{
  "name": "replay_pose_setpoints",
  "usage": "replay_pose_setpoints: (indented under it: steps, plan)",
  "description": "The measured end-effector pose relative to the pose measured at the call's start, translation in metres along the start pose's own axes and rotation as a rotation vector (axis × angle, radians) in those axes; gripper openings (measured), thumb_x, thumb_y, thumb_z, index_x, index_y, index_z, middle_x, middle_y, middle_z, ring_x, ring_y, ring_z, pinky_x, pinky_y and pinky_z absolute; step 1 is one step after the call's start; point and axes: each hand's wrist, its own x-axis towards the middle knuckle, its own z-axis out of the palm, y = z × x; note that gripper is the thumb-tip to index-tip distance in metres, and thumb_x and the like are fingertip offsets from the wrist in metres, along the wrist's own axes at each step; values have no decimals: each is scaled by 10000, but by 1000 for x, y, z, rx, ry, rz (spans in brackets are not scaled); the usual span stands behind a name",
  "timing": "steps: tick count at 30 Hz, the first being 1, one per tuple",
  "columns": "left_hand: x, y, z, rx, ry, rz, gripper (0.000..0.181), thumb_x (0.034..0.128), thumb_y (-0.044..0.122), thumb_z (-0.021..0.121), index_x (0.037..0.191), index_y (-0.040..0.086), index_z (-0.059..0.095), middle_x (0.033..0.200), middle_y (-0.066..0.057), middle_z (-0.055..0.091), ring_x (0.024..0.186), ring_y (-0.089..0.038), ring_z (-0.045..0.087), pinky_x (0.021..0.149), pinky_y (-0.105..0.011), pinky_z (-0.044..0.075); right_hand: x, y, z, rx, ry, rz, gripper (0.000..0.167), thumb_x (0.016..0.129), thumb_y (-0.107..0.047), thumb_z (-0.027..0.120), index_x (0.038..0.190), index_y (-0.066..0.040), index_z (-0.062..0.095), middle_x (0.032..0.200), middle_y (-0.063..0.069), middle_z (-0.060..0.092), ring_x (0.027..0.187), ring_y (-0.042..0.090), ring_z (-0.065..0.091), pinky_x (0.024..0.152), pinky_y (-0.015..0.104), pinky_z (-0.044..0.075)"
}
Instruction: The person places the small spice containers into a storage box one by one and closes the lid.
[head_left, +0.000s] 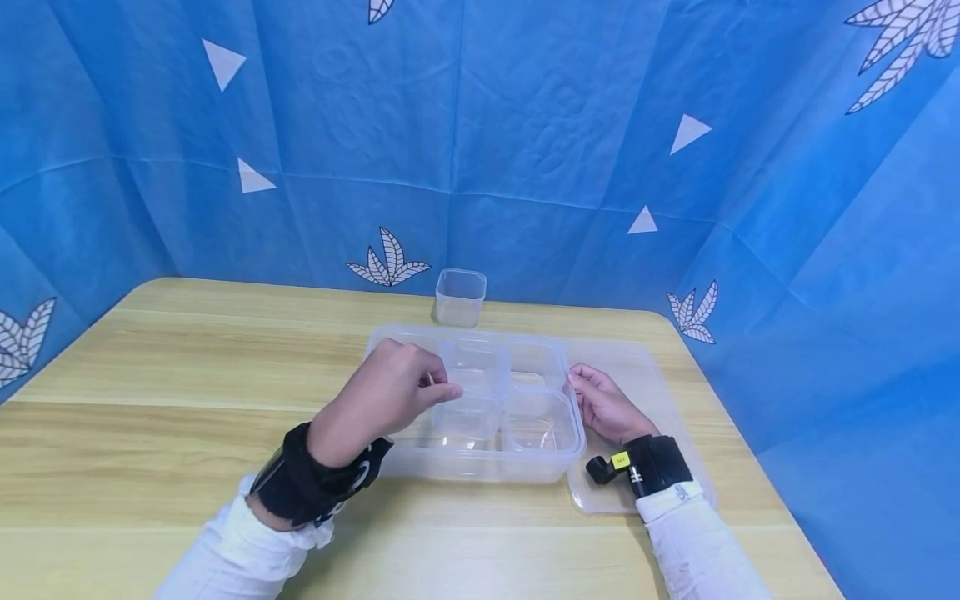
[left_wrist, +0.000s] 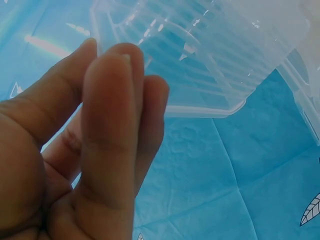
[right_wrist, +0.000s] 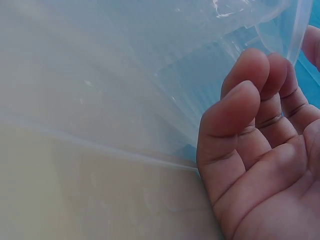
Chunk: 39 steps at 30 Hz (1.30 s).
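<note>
A large clear plastic box (head_left: 480,467) stands on the table, divided into compartments by several small clear containers (head_left: 536,421). My left hand (head_left: 401,387) is above its left part, fingers bent and thumb pointing right. In the left wrist view, the fingertips (left_wrist: 107,65) come close together in front of the clear plastic, with nothing plainly held between them. What lies under this hand is partly hidden. At the box's right side, my right hand (head_left: 606,407) holds the rim, its fingers (right_wrist: 227,110) along the outer wall.
A loose small clear container (head_left: 461,298) stands behind the box, near the table's back edge. A flat translucent lid (head_left: 637,367) lies on the table (head_left: 187,417) to the right, partly under my right hand. Blue patterned cloth (head_left: 525,125) hangs behind and beside the table.
</note>
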Motion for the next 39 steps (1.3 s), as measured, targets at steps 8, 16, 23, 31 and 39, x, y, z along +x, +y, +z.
replay_pose_setpoints:
  steps: [8,16,23,31,39]
  plan:
    - [1,1,4,-11,-42,-27,206,839,181,776,661,107,707,600,70,584,532,-60,464,517,-234,408,0,-1,1,-15,12,-4,156,1049,-189,448,942,-120,539,774,-58,586,659,36,573,600,171,498]
    - [1,3,8,-43,-88,-27,190,835,141,776,660,103,712,587,78,566,523,-67,448,501,-227,391,0,-1,2,-10,3,-5,152,1044,-202,464,941,-122,542,775,-59,588,668,37,583,607,176,504]
    - [0,3,13,-32,-108,-9,169,824,130,784,671,96,719,599,76,582,528,-56,455,502,-213,402,0,-1,2,-4,-7,-5,152,1045,-199,460,943,-120,540,779,-57,590,666,40,584,605,176,503]
    - [0,6,15,-28,-194,-72,189,835,126,774,661,103,706,582,72,544,543,-95,457,513,-229,400,1,1,0,-15,-14,-16,158,1046,-203,460,947,-114,545,783,-53,595,677,44,592,610,181,508]
    - [0,7,16,-8,-227,-66,255,827,109,778,595,106,671,573,67,524,551,-108,441,517,-231,377,0,0,0,-13,-19,-18,162,1048,-205,454,947,-124,551,790,-51,605,690,50,608,620,190,518]
